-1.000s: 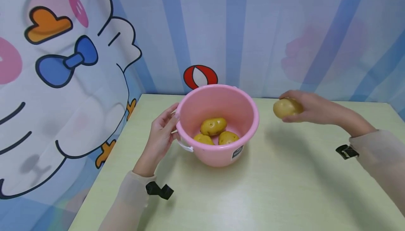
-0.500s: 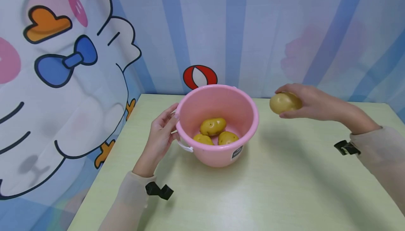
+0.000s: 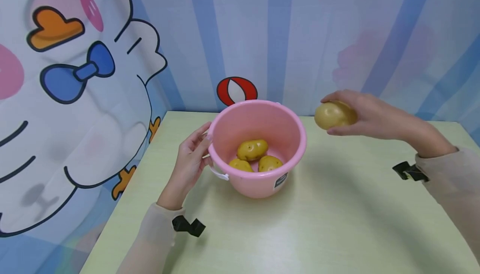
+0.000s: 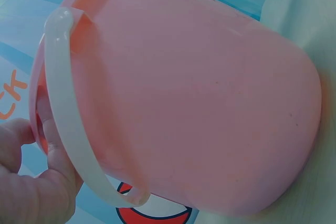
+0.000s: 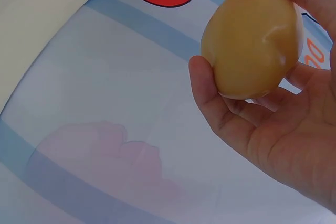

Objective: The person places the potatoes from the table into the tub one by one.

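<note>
A pink bucket (image 3: 258, 186) stands on the table, its mouth tipped a little toward me in the head view. Three yellow potatoes (image 3: 253, 149) lie at its bottom. My left hand (image 3: 189, 163) grips the bucket's left rim between thumb and fingers. Beside it the white handle (image 4: 71, 108) hangs down along the bucket's outer wall, as the left wrist view shows. To the right of the bucket, above the table, my right hand (image 3: 378, 117) holds another potato (image 5: 254, 40). Its thumb and fingers are curled round the potato's sides, which is apart from the bucket.
The pale table (image 3: 337, 224) ends at the back against a blue striped cloth (image 3: 307, 36). On the left hangs a printed white duck (image 3: 112, 140) with a blue bow tie. Each sleeve carries a black strap piece (image 3: 188, 226).
My right hand has risen and moved somewhat left toward the bucket with the potato. The left hand and the bucket stay where they were.
</note>
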The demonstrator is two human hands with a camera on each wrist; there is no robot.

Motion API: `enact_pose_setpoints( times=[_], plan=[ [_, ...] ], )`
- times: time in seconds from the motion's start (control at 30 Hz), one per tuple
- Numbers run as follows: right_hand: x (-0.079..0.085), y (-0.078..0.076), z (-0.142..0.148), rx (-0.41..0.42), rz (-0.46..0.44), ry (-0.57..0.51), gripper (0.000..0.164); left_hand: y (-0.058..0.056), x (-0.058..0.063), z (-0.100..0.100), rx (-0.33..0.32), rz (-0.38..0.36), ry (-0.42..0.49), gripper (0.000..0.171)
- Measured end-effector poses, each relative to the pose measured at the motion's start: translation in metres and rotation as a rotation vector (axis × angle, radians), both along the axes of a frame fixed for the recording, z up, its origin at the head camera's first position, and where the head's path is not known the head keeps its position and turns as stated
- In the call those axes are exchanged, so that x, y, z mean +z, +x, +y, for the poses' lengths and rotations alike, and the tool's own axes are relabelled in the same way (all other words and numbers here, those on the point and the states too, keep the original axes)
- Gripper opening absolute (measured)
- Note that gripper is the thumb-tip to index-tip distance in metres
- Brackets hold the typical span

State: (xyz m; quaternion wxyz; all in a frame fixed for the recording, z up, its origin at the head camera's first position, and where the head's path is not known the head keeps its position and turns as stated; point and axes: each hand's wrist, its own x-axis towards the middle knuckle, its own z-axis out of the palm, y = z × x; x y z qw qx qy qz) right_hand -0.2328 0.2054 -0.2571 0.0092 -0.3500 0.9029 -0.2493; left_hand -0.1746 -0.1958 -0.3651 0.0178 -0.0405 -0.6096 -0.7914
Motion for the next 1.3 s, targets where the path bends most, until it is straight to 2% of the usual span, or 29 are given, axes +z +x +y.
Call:
enact_pose_setpoints(
  times=[0.37, 0.8, 1.03, 1.3],
  plan=[
    [0.014, 0.009, -0.018, 0.027, -0.009, -0.005, 0.06, 0.001, 0.0, -0.001, 0.01, -0.002, 0.004, 0.046],
    [0.02, 0.011, -0.042, 0.116, 0.003, -0.02, 0.06, 0.001, 0.0, 0.0, 0.011, 0.006, -0.009, 0.046],
    [0.017, 0.01, -0.054, 0.183, -0.029, -0.056, 0.058, -0.001, 0.0, 0.003, 0.003, 0.021, -0.005, 0.045],
    [0.014, 0.007, -0.065, 0.254, 0.006, -0.059, 0.056, -0.001, 0.001, 0.005, -0.003, 0.022, -0.005, 0.045]
  ],
)
